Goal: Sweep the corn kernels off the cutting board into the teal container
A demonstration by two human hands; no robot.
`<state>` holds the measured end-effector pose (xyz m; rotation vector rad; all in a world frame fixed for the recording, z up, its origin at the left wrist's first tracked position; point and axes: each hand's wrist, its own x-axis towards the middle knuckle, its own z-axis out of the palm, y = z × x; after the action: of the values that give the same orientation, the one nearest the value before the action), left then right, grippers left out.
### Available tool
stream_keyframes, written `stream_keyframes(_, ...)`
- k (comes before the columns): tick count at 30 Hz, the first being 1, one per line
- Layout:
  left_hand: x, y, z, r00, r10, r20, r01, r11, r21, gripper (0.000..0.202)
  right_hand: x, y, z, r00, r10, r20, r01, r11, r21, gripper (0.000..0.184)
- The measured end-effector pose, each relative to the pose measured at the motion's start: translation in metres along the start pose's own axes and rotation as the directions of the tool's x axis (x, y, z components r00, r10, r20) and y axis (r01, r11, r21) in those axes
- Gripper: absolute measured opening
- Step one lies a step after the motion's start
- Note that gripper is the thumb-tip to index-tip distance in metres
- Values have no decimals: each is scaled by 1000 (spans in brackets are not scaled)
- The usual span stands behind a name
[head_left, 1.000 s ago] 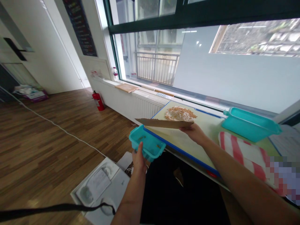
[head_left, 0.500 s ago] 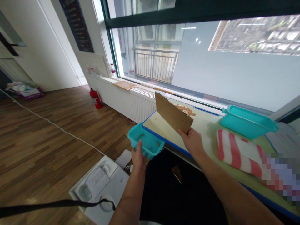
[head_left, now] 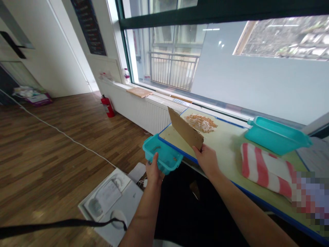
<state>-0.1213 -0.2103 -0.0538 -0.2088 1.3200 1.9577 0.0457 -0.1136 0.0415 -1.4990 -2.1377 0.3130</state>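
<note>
My left hand (head_left: 153, 169) grips the near side of a turquoise plastic basket (head_left: 168, 168), thumb over its rim. The basket is held just below the blue-edged board's left front edge, with a few small bits lying inside. A flat piece of brown cardboard (head_left: 184, 128) is pinched at its right end in my right hand (head_left: 207, 159). It stands tilted on edge over the pale yellow board (head_left: 228, 144). Behind the cardboard lies a spread pile of orange-brown kernels mixed with whitish bits (head_left: 202, 122); the cardboard hides none of its middle.
A second turquoise basket (head_left: 279, 135) stands at the board's far right, with a red-and-white striped towel (head_left: 262, 166) in front of it. A radiator (head_left: 158, 115) runs beneath the window. On the floor are a white box (head_left: 110, 202), a cable and a red fire extinguisher (head_left: 107, 106).
My right hand has drawn the cardboard toward me and slightly left and down, so more of the kernel pile shows. The left hand still holds the basket by the board's edge.
</note>
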Motion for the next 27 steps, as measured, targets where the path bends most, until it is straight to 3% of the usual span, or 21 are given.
stream_keyframes(14, 11, 31, 18, 999, 0, 43, -1, 1000, 26, 47, -25, -9, -3, 997, -45, 68, 42, 998, 45, 25)
stream_keyframes(22, 26, 55, 17, 997, -31, 68, 24, 994, 108, 50, -21, -12, -4, 998, -62, -9, 62, 998, 27, 30)
stream_keyframes(27, 32, 61, 16, 992, -96, 85, 82, 984, 156, 46, -30, -17, 8, 991, -118, -61, 121, 991, 52, 32)
